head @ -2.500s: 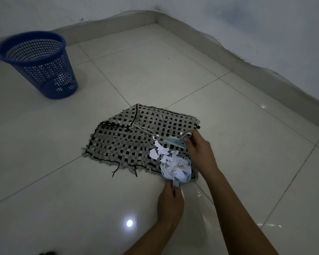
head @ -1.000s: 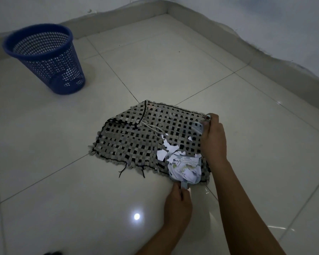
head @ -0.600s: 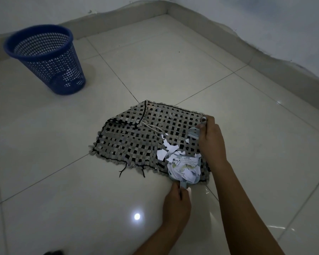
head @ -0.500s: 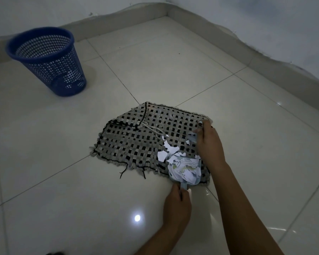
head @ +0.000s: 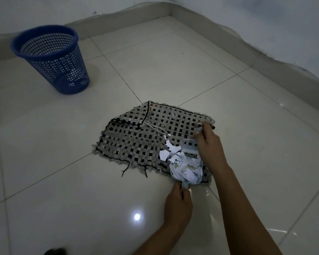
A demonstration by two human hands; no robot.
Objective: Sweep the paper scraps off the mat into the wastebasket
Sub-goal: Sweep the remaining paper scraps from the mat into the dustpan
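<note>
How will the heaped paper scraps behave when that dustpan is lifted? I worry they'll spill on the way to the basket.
The paper scraps look thin and light, so they will probably flutter off if jolted. They are piled above the small dustpan, so tilting likely sheds some. A few pieces still on the mat would stay behind.

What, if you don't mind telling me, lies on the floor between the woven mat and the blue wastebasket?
Nothing: in the head view, only bare tile floor separates the mat from the wastebasket.

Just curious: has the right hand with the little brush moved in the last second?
Yes. The right hand came nearer along the mat, from its far corner toward the dustpan.
</note>
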